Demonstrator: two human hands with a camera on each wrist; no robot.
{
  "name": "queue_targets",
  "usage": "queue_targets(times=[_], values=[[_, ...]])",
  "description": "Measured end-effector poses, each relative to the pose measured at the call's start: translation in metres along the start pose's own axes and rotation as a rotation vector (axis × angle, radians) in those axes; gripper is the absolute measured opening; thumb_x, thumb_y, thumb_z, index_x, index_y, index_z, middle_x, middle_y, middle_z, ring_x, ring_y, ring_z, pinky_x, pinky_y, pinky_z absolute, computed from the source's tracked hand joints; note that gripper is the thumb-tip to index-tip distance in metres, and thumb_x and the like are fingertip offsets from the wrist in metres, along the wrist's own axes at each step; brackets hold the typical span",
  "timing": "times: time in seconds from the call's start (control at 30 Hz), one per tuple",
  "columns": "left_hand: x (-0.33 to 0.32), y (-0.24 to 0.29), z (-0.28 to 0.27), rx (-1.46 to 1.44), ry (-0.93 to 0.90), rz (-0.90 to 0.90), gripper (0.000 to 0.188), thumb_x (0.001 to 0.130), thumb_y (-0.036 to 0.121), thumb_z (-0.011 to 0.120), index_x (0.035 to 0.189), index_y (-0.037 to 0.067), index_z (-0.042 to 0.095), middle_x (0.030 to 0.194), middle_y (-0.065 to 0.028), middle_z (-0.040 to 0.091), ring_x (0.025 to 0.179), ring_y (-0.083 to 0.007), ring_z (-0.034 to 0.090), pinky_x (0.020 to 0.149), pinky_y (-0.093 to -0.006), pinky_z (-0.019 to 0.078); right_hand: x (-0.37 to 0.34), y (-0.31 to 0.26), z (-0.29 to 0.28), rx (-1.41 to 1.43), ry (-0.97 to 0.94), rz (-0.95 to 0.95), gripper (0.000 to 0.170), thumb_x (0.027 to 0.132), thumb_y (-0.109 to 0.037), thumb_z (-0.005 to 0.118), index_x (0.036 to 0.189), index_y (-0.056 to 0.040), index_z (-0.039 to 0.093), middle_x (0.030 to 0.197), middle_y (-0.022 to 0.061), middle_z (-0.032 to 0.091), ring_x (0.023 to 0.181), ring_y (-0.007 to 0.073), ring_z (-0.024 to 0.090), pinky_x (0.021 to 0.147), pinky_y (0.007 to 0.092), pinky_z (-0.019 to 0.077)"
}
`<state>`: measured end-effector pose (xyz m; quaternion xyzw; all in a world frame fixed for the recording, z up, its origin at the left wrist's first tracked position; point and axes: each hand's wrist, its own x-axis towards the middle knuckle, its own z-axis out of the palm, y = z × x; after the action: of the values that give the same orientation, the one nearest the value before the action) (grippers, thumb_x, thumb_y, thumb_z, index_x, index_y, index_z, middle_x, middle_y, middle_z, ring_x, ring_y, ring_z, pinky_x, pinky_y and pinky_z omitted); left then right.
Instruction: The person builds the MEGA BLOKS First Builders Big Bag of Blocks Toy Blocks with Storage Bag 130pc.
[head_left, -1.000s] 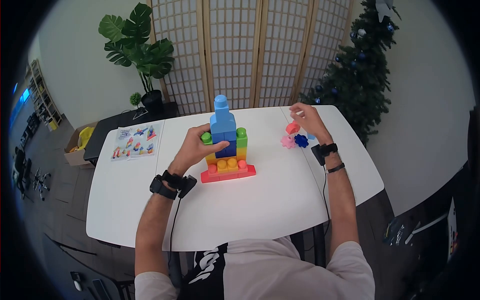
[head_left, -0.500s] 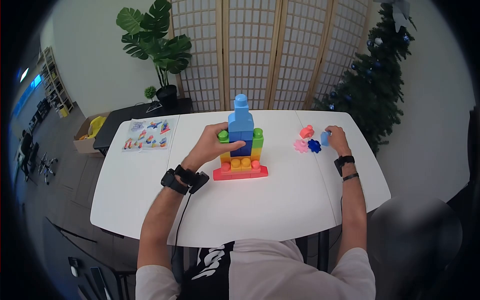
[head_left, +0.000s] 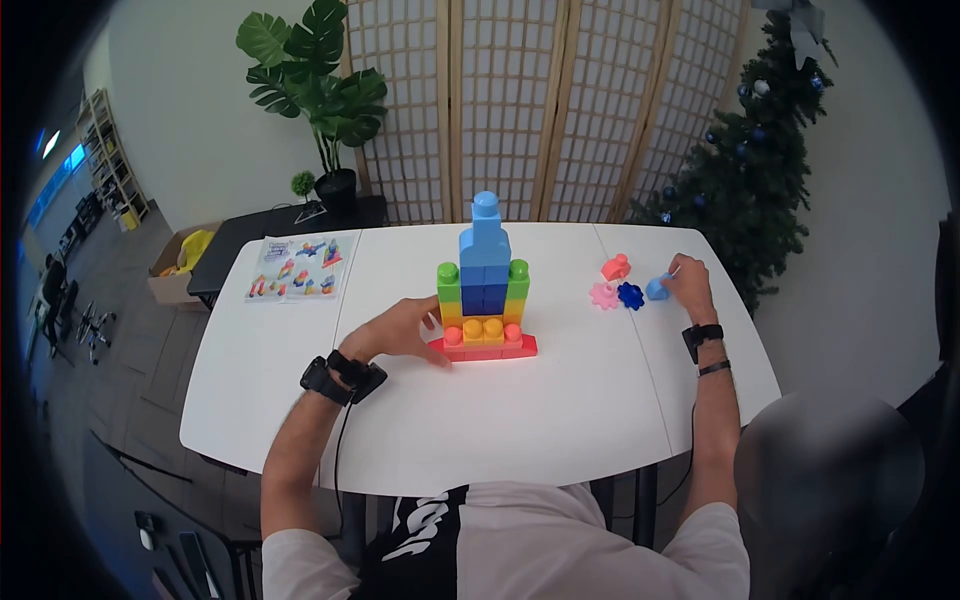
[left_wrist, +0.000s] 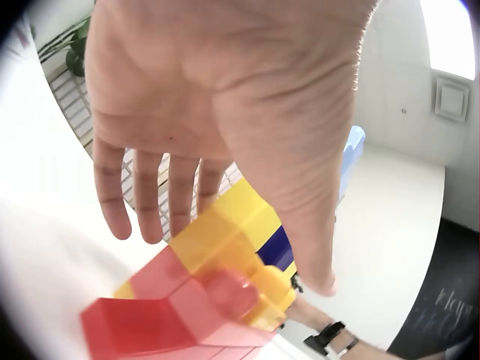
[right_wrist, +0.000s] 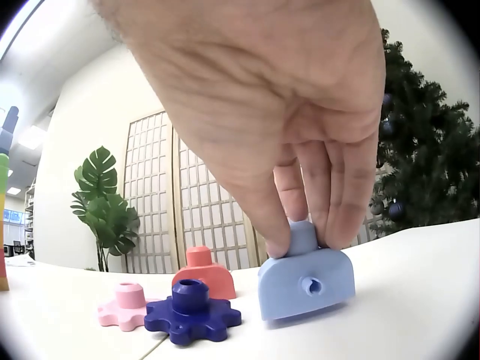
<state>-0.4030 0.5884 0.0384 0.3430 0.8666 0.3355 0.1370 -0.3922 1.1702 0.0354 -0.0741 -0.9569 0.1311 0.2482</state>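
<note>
Pinched by its stud (right_wrist: 302, 238) at the right of the white table (head_left: 400, 440): the light blue block (right_wrist: 306, 281), tilted slightly, close to or touching the surface; impossible to tell which. Best to seat thumb and fingertips of the right hand (right_wrist: 262, 97) low around the stud, squarely opposed, to limit twisting. Level the base before any travel, and lift straight up before moving sideways.

Just left of the block, mind the dark blue gear (right_wrist: 191, 319), with the pink gear (right_wrist: 129, 296) farther left and the coral block (right_wrist: 206, 276) on the far side; clear all three to avoid nudging.

Farther left, around mid-table, note the upright block tower (head_left: 485, 275), tall and narrow at the top, so probably easy to knock. Beside its lower left, the left hand (head_left: 395, 328), fingers released and spread, clenched on nothing; contact with the tower not clear. For steadying, better to brace low, near the red base (head_left: 515, 346), without squeezing or pushing sideways.
</note>
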Motion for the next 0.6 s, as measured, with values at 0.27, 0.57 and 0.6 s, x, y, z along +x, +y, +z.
queue_targets(times=[0.27, 0.57, 0.6], values=[[0.011, -0.005, 0.016, 0.077, 0.035, 0.017, 0.073, 0.073, 0.027, 0.1, 0.136, 0.005, 0.071, 0.115, -0.0113, 0.079, 0.088, -0.0248, 0.076, 0.084, -0.0352, 0.0632, -0.002, -0.056, -0.025, 0.222, 0.022, -0.093, 0.023, 0.077, -0.012, 0.093, 0.085, 0.0001, 0.075, 0.079, 0.016, 0.076, 0.076, 0.0288, 0.077, 0.072, 0.0378, 0.0602], [0.039, -0.005, 0.023, 0.082, 0.09, 0.022, 0.073, 0.072, 0.028, 0.1, 0.135, 0.005, 0.071, 0.114, -0.0107, 0.079, 0.085, -0.0246, 0.076, 0.083, -0.0361, 0.0632, -0.049, -0.212, -0.065, 0.624, -0.158, -0.287, 0.02, 0.088, -0.01, 0.09, 0.089, 0.0035, 0.076, 0.082, 0.0148, 0.081, 0.078, 0.0198, 0.081, 0.072, 0.0305, 0.0624], [0.04, -0.004, 0.024, 0.083, 0.086, 0.024, 0.073, 0.072, 0.028, 0.1, 0.135, 0.005, 0.071, 0.114, -0.0107, 0.079, 0.085, -0.0246, 0.076, 0.083, -0.0361, 0.0632, -0.057, -0.23, -0.062, 0.607, -0.148, -0.333, 0.021, 0.089, -0.013, 0.089, 0.091, 0.0032, 0.076, 0.082, 0.0154, 0.08, 0.077, 0.022, 0.081, 0.072, 0.0313, 0.0628]])
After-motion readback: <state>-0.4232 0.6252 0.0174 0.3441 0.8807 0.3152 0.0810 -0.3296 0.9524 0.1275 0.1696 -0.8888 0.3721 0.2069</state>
